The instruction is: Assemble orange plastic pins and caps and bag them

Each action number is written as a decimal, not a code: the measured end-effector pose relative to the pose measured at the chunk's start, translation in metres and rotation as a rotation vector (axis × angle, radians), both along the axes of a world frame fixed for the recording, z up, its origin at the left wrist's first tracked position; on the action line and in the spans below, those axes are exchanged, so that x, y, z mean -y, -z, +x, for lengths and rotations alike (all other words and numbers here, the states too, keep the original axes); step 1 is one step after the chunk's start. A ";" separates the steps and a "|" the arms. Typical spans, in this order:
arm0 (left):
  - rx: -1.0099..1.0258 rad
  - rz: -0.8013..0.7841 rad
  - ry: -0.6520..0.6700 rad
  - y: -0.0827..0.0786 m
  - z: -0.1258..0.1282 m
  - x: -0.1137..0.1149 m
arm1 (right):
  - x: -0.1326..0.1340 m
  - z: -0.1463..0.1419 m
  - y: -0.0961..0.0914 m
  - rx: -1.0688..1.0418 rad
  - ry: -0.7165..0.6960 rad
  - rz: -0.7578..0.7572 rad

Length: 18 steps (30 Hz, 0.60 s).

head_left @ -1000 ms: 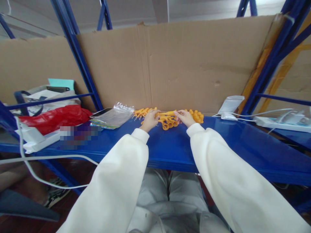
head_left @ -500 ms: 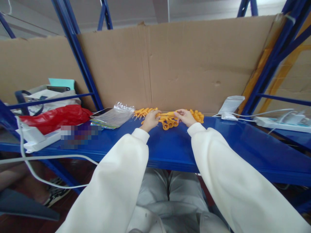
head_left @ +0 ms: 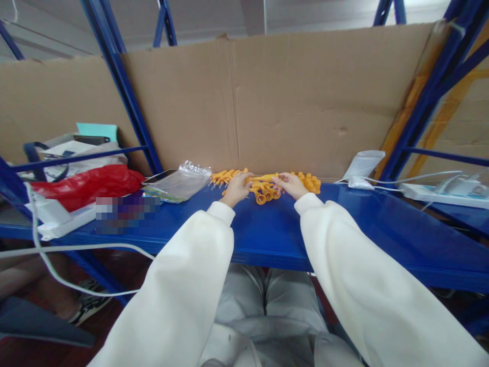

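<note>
Rod [head_left: 264, 178], orange, runs crosswise, near level; left hand [head_left: 237, 189] and right hand [head_left: 292, 185] pinch its ends.

Soft, even daylight-like brightness fills the upper part of the view, strongest at the whitish patch [head_left: 344, 11] at top right, while the floor [head_left: 118, 267] beneath the counter [head_left: 267, 242] sinks into dim brown shadow. The counter's glossy blue surface carries a pale, hazy sheen on the right, small glints speckle the crinkled clear plastic [head_left: 195, 169], and the white sleeves [head_left: 178, 278] are bright enough to lose much of their fabric texture. Wide-angle stretching slants the uprights [head_left: 128, 92] and enlarges the near forearms, fine detail on the orange pieces [head_left: 266, 196] is soft, and a pixelated block [head_left: 128, 211] masks a patch at left.
</note>
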<state>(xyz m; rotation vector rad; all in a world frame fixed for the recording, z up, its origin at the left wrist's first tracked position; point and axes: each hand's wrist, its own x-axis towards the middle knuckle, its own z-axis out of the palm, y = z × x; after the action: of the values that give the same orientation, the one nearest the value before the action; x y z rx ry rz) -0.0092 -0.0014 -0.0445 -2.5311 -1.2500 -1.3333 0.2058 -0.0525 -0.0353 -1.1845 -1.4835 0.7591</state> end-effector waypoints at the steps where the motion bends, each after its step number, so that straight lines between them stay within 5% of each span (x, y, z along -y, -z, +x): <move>1: -0.003 0.009 0.006 -0.001 0.000 0.001 | 0.000 0.002 0.000 0.019 0.000 0.000; 9: 0.001 0.030 0.023 0.002 0.002 0.001 | -0.001 0.007 0.003 0.055 0.051 -0.068; 18: 0.005 0.019 0.014 0.001 0.000 0.000 | -0.006 0.006 0.004 -0.018 0.016 0.038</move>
<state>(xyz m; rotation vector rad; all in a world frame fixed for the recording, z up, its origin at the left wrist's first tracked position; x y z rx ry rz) -0.0093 -0.0012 -0.0459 -2.5305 -1.2160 -1.3486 0.2115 -0.0462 -0.0392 -1.1563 -1.4659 0.7260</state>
